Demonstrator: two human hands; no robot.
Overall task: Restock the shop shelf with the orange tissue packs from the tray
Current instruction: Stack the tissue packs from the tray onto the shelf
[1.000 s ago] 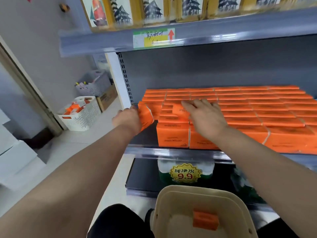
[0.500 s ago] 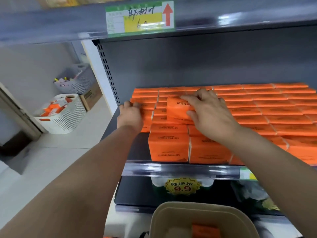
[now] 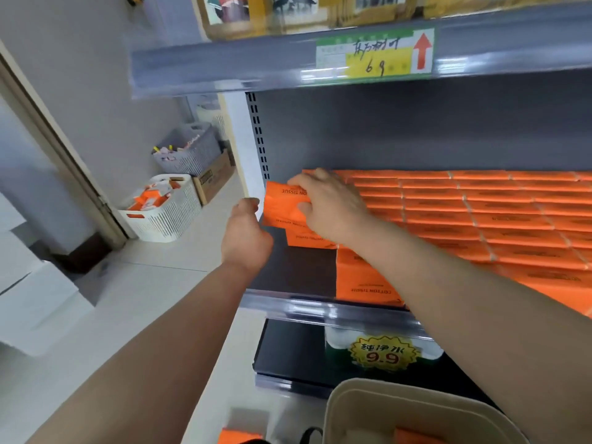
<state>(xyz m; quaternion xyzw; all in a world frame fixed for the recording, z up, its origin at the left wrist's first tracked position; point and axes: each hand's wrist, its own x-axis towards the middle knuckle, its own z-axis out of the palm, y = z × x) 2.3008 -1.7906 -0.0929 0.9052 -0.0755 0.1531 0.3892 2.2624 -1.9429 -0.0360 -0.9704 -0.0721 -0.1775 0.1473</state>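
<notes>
Pale tiled floor [image 3: 166, 283] fills the frame from seven to nine o'clock. Against the wall stand a white lattice basket [image 3: 166, 219] of orange-and-white packets, a grey basket [image 3: 189, 152] behind it, and a cardboard box [image 3: 213, 181] at its two o'clock.

Left hand [image 3: 246, 235], seen from the back with fingers curled, sits at the left edge of the orange tissue pack [image 3: 282, 203]. Its fingertips are hidden, so whether they grip or merely steady the pack cannot be told. The pack is held tilted above the bare dark corner of the shelf [image 3: 298, 270], at the left end of the stock.

Right hand [image 3: 330, 206] pinches the pack, fingers hooked over the upper edge and thumb pressed on the printed face. Stocked packs [image 3: 480, 213] run in tight rows from this hand's three o'clock to the frame edge.

Price label [image 3: 374, 54] hangs on the level above, at twelve o'clock; a starburst tag [image 3: 382, 352] marks the level below. Tray [image 3: 333, 418], at five o'clock, shows a spare pack [image 3: 413, 437], partly cut off.

Judgement: the pack looks light, soft and film-wrapped, hence compressible and somewhat slippery, but not fragile. A hold across opposite edges should control it better than a grip on the flat faces.
</notes>
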